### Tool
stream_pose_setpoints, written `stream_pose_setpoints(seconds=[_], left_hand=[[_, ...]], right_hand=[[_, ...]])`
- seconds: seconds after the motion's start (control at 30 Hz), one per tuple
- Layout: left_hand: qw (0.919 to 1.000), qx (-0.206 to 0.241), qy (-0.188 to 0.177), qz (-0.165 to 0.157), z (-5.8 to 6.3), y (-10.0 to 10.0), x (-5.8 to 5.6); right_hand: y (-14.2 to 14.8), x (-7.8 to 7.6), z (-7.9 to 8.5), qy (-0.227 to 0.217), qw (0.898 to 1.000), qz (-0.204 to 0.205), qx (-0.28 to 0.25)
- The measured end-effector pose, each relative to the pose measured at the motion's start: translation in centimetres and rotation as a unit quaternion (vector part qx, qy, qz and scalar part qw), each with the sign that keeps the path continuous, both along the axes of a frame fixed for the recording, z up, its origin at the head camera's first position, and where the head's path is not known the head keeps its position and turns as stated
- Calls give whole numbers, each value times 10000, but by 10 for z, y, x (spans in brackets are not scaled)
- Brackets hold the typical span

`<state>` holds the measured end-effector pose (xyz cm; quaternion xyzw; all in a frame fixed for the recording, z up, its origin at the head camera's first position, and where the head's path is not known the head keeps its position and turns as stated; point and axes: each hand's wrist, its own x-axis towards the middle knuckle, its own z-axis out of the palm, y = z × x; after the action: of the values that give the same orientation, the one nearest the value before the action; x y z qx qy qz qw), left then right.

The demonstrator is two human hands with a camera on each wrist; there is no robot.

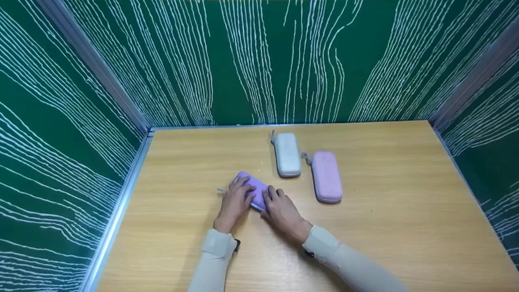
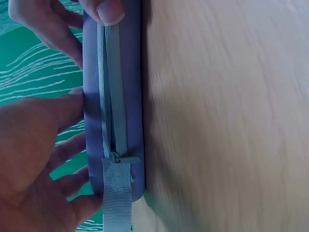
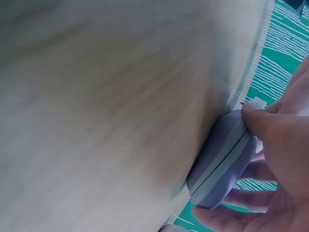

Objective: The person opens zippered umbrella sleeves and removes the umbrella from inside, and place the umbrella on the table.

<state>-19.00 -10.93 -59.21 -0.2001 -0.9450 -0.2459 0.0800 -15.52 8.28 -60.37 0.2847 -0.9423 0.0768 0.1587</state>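
Observation:
A purple zip case (image 1: pixel 259 194) lies slantwise on the table, between both hands. My left hand (image 1: pixel 236 201) grips its left end, with fingers over the top. At the other end, my right hand (image 1: pixel 285 211) holds it. The left wrist view shows the grey zip puller (image 2: pixel 126 159) near the case's end, beside a ribbed strap loop (image 2: pixel 117 205). A narrow dark gap runs between the zip's pale tapes. The right hand's thumb (image 2: pixel 110 12) lies on the zip there. In the right wrist view, thumb and fingers span the rounded end of the case (image 3: pixel 222 159).
A white zip case (image 1: pixel 288 154) lies behind and right of the hands, and a pink zip case (image 1: pixel 327 175) farther right. Both have strap loops at their far left corners. Green walls (image 1: pixel 243 61) with white wavy lines enclose the wooden table (image 1: pixel 385 243) at back and sides.

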Motion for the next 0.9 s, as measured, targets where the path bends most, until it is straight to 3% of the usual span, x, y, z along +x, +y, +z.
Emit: stream_pose_setpoints(seconds=[0.3, 0.63, 0.9], left_hand=[[9999, 127, -95, -68, 3, 4, -2], [9989, -449, -139, 53, 11, 8, -1], [9979, -622, 27, 202, 7, 12, 2]], right_hand=[[-1, 6, 2, -83, 9997, 140, -205], [-4, 7, -4, 23, 9998, 98, -187], [-9, 10, -4, 162, 9999, -45, 30]])
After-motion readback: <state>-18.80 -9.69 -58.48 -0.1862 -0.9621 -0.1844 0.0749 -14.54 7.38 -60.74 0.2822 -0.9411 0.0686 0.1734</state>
